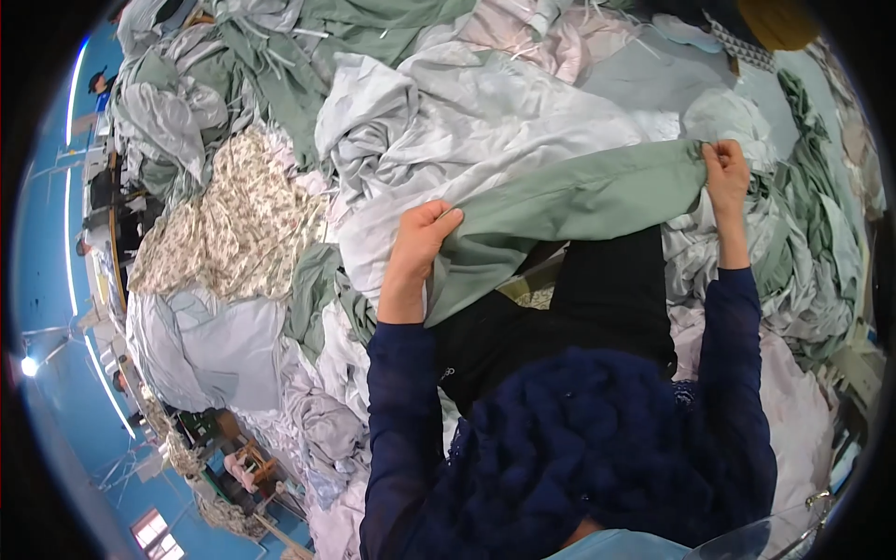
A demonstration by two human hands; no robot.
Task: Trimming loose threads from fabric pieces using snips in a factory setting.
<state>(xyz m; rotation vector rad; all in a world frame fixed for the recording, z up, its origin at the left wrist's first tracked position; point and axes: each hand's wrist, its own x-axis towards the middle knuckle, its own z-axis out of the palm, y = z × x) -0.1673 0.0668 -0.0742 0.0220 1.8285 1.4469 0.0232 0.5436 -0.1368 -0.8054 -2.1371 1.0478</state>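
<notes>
A length of sage-green fabric (pixel 579 191) is stretched between my two hands above my lap. My left hand (pixel 418 245) pinches its left end, thumb on top, and a loose part of the cloth hangs down beside the wrist. At the far right corner my right hand (pixel 727 177) grips the edge between thumb and fingers. Just beyond the green piece lies a big crumpled heap of white fabric (pixel 504 112), partly covered by it. Below the cloth show my black trousers (pixel 607 289).
Piles of cloth surround me: floral fabric (pixel 233 224) and pale grey-blue fabric (pixel 219 350) on the left, green fabric (pixel 793 224) on the right, pink fabric (pixel 551 33) at the back. Other people and work tables appear at the far left, by a blue wall (pixel 47 224).
</notes>
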